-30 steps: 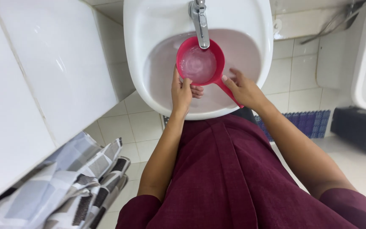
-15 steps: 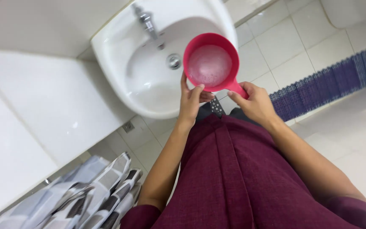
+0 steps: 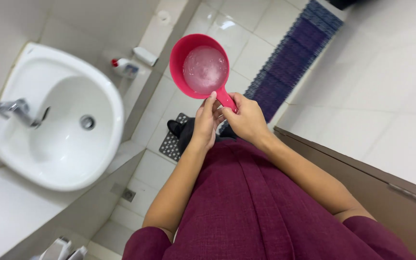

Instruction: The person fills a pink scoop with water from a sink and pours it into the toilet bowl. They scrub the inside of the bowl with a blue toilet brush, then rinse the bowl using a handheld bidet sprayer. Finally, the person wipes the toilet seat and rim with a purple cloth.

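We hold red dipper (image 3: 202,66) over tiled floor (image 3: 246,43), right of sink (image 3: 58,120). Right hand (image 3: 246,118) grip pinches handle; left hand (image 3: 205,123) fingertips touch rim. Water inside.

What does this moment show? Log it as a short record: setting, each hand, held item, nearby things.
setting: tiled washroom seen from above
left hand: fingers touch the base of the dipper's bowl, by the handle
right hand: gripping the dipper's handle
held item: pink plastic dipper, roughly level, with water in it
sink: white, to the person's left, with a metal tap; apart from the dipper
floor: pale tiles, blue mat
clothing: maroon garment
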